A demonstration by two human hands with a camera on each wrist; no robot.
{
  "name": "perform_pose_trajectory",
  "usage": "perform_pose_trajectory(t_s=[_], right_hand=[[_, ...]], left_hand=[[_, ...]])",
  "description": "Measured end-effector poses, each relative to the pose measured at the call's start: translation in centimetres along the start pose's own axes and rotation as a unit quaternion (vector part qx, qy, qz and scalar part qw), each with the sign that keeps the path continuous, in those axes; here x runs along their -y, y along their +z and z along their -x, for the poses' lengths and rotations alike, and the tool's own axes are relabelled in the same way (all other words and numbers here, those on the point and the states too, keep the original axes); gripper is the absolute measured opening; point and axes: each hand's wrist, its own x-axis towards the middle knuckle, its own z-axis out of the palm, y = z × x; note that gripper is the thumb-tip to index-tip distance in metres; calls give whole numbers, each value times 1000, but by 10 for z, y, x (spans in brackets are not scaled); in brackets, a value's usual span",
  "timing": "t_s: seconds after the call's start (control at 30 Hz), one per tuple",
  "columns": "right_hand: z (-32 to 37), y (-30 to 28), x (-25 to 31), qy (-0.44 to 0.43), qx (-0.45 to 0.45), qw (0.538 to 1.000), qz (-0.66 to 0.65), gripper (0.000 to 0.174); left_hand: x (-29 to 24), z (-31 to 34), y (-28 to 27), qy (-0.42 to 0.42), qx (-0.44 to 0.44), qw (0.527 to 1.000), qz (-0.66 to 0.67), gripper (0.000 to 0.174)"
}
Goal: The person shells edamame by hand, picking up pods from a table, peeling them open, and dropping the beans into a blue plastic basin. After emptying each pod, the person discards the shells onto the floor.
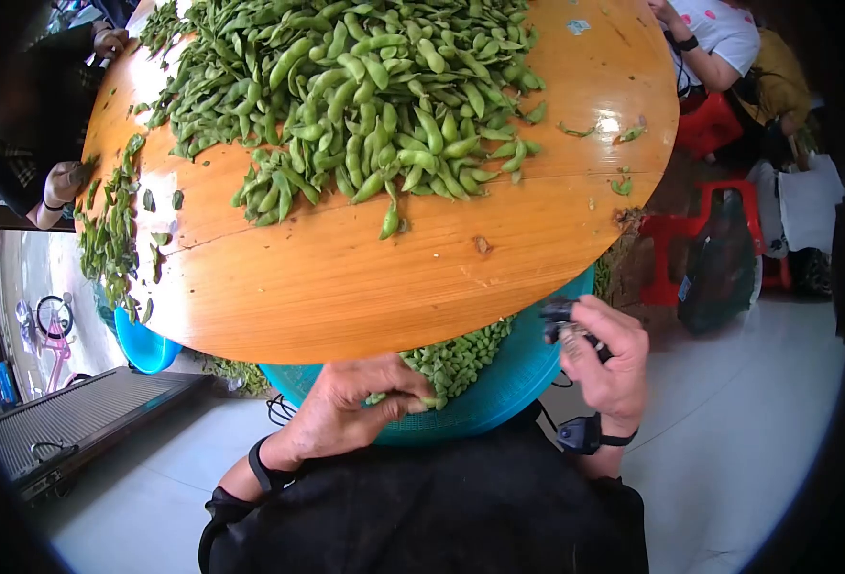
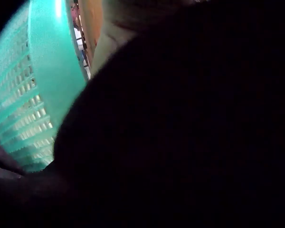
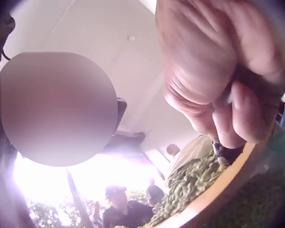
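Observation:
My left hand [image 1: 355,407] is over the near side of a teal plastic basket [image 1: 513,397], its thumb and fingertips pinching a green soybean pod [image 1: 432,403]. Small green beans or pods [image 1: 465,359] lie heaped in the basket beneath. My right hand [image 1: 609,359], off the basket's right side, has its fingers curled round a small black object [image 1: 558,311]; I cannot tell its kind. In the right wrist view the right hand [image 3: 213,71] shows curled fingers. The left wrist view is mostly dark, with the basket's slotted wall [image 2: 57,61] at left.
A round wooden table [image 1: 346,287] bears a large pile of soybean pods [image 1: 374,105]. More pods and leaves [image 1: 107,230] lie along its left edge. Other people's hands [image 1: 64,182] are at the table. Red stools [image 1: 666,258] stand at right, a ridged metal ramp [image 1: 97,416] at left.

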Motion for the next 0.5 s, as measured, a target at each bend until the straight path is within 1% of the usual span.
perform_pose_trajectory(t_s=[0.03,0.07,0.13,0.17,0.2,0.3,0.4,0.47,0.5], right_hand=[[-2,9,-2,-22,4,1000,-21,22],[-3,18,-3,-45,8,998,-42,23],[-11,34,9,-23,17,997,-73,23],[-16,39,11,-30,39,997,-65,22],[-19,45,17,-17,45,995,-84,21],[-24,61,14,-43,41,992,-115,22],[-26,64,17,-26,43,991,-120,23],[-26,65,19,14,53,988,-144,24],[-27,66,21,13,53,988,-143,24]], left_hand=[[-1,-4,0,10,-28,1000,9,10],[-3,-8,0,10,-29,1000,8,10],[-7,-17,1,-14,-104,988,109,8],[-10,-21,1,-11,-105,986,132,7],[-12,-26,1,-8,-105,986,131,7],[-11,-36,8,7,-134,975,175,4],[-9,-37,9,-2,-150,971,185,5],[-7,-38,9,-5,-157,970,183,5],[-7,-39,8,-10,-162,970,182,6]])
